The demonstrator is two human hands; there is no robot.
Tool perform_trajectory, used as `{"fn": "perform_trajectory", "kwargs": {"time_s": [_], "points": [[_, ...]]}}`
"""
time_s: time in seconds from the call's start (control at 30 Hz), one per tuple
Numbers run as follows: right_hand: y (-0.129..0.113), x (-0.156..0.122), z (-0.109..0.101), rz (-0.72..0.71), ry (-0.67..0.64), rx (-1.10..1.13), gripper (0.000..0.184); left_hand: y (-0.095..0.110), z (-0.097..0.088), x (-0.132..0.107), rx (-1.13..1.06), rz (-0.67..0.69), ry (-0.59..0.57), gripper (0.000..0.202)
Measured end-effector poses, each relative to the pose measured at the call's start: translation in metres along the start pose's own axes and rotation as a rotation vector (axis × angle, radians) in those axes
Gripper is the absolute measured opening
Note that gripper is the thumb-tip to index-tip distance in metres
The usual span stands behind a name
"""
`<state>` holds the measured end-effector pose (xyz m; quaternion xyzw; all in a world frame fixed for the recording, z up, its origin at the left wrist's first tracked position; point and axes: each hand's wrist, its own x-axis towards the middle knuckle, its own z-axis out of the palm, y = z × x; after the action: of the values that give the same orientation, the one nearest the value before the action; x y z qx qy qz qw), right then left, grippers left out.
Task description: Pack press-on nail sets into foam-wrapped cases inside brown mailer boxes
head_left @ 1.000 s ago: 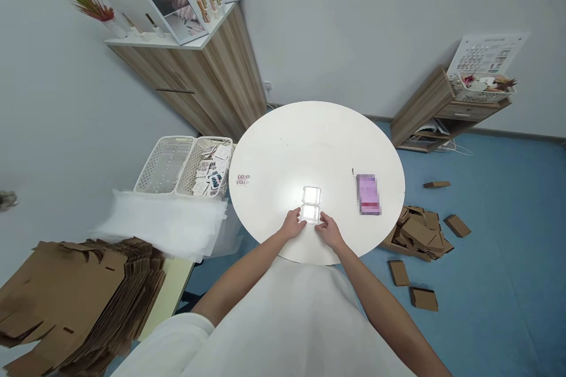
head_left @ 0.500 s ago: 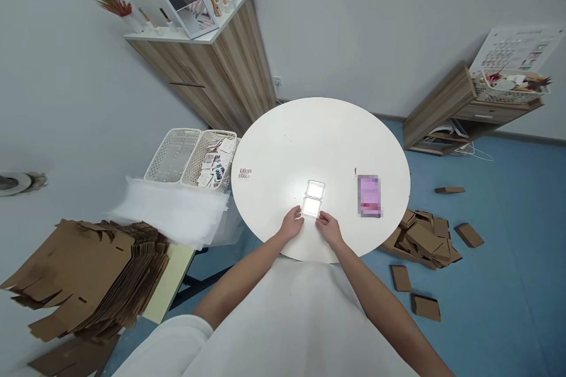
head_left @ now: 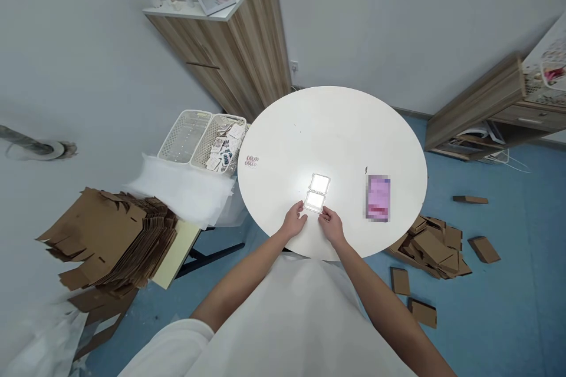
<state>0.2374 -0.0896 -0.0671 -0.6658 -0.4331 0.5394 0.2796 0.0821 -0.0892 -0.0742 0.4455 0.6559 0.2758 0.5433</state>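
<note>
A clear hinged plastic case [head_left: 315, 201] lies unfolded near the front of the white round table [head_left: 283, 129], its two halves shining brightly under the light. At its lower left corner, my left hand [head_left: 293, 221] has fingertips and thumb on the rim. My right hand [head_left: 331, 226] grips the lower right corner, fingers bent. To the right lies a flat rectangular thing with a pink-purple face [head_left: 378, 198], blurred into blocks. A small set of pinkish false nails [head_left: 252, 161] rests at the table's left side.
White baskets [head_left: 197, 135] stand left of the table, one full of small cards and packets. Below them are translucent sheets [head_left: 186, 188] and stacked flat cardboard [head_left: 110, 235]. Folded brown boxes [head_left: 435, 247] lie on the floor at right. Wooden cabinets [head_left: 239, 41] stand behind.
The view has tilted down and turned slightly left, so everything sits differently in the picture. Both hands stay at the case's lower corners, and the case remains unfolded.
</note>
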Motion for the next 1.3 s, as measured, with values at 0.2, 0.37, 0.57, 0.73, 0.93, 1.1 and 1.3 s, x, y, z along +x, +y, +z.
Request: {"fn": "perform_trajectory", "kwargs": {"time_s": [0.2, 0.37, 0.57, 0.73, 0.93, 1.1, 1.3], "points": [[0.003, -0.003, 0.004, 0.005, -0.001, -0.036, 0.052, -0.002, -0.003, -0.004, 0.028, 0.05, -0.026, 0.057], [-0.004, -0.013, 0.019, -0.043, 0.232, -0.056, 0.056, -0.006, -0.024, -0.003, 0.036, 0.094, -0.04, 0.055], [-0.053, 0.005, 0.084, -0.206, 0.136, -0.197, 0.047, 0.001, -0.131, 0.03, 0.194, 0.192, 0.066, 0.043], [-0.094, 0.062, 0.148, -0.241, 0.004, -0.367, 0.048, 0.016, -0.232, 0.086, 0.532, 0.172, 0.121, 0.052], [-0.128, 0.123, 0.206, -0.26, -0.04, -0.521, 0.057, 0.031, -0.267, 0.143, 0.809, 0.112, -0.058, 0.074], [-0.139, 0.143, 0.233, -0.207, -0.005, -0.678, 0.064, 0.024, -0.265, 0.157, 0.868, 0.074, -0.156, 0.077], [-0.143, 0.147, 0.241, -0.166, 0.017, -0.745, 0.057, 0.019, -0.268, 0.155, 0.784, 0.106, -0.123, 0.07]]}}
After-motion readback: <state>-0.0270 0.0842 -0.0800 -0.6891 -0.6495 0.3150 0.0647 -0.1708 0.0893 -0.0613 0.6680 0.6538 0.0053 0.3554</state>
